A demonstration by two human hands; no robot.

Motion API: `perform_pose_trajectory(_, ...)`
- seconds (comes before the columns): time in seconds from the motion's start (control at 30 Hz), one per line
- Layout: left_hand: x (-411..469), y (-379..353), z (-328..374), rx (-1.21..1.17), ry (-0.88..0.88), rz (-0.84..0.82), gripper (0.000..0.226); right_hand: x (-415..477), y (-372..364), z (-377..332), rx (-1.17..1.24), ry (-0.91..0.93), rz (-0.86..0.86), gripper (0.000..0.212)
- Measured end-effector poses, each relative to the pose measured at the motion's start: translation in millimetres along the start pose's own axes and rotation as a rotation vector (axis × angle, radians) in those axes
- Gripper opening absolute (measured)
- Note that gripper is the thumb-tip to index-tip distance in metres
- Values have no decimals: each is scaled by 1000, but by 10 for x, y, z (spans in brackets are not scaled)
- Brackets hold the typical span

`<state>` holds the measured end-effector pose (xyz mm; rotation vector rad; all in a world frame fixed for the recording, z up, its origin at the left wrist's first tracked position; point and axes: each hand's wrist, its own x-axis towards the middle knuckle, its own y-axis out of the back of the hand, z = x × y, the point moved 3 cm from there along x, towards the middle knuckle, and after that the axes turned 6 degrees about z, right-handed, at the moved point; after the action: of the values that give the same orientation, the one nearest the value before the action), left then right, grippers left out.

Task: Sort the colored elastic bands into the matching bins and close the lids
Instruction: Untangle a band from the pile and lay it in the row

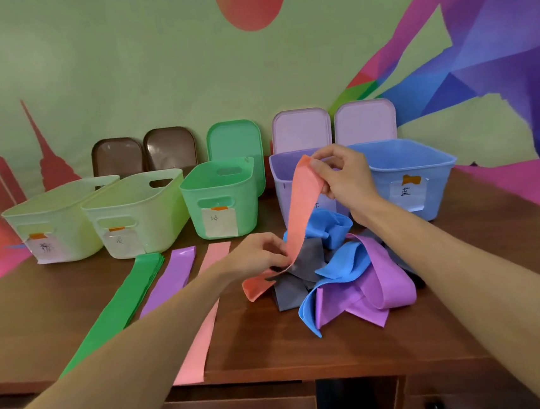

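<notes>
two grips on the coral band: your right grip pinches its top end in front of the purple bin, left grip pinches it low, beside the pile on the worktop. looks light, floppy, stretchy, so hold it near the ends.

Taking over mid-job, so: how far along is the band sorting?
Early. Done: green bands, a purple band and a pink band lie flat on the table. In hand: left hand and right hand hold an orange band at the pile. Left: untangle the pile, fill the bins, close the lids.
</notes>
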<state>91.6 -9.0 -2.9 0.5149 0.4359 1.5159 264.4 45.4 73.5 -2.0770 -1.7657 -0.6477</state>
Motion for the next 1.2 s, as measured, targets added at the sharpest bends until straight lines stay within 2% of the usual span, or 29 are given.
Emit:
perform_pose_trajectory(0.2,-46,65,103,-108,-89,94,11,98,220,189,-84,-84,153,21)
perform_pose_trajectory(0.33,-157,70,178,53,-71,-26,22,83,345,191,-264,-2,208,8)
perform_pose_trajectory(0.43,-262,19,85,164,4,-183,17,6,442,248,-293,-5,252,8)
perform_pose_trajectory(0.57,-366,14,94,174,-23,-105,15,-55,531,349,-188,-103,297,15)
perform_pose_trajectory(0.63,-411,72,138,136,-45,-37,15,-87,539,356,-149,-181,280,17)
perform_pose_trajectory(0.73,-513,209,216,106,-105,63,14,-135,486,351,-137,-228,235,31)
perform_pose_trajectory(0.87,-714,414,253,194,-155,163,15,-210,379,287,-266,-120,160,22)
perform_pose_trajectory(0.97,-876,573,193,200,-124,221,18,-213,308,262,-395,0,136,14)
perform_pose_trajectory(1.07,-1017,684,91,181,-70,231,19,-229,167,283,-530,67,56,7)
perform_pose_trajectory(1.2,-1172,765,-70,149,-26,205,15,-329,-91,282,-677,102,-18,9)
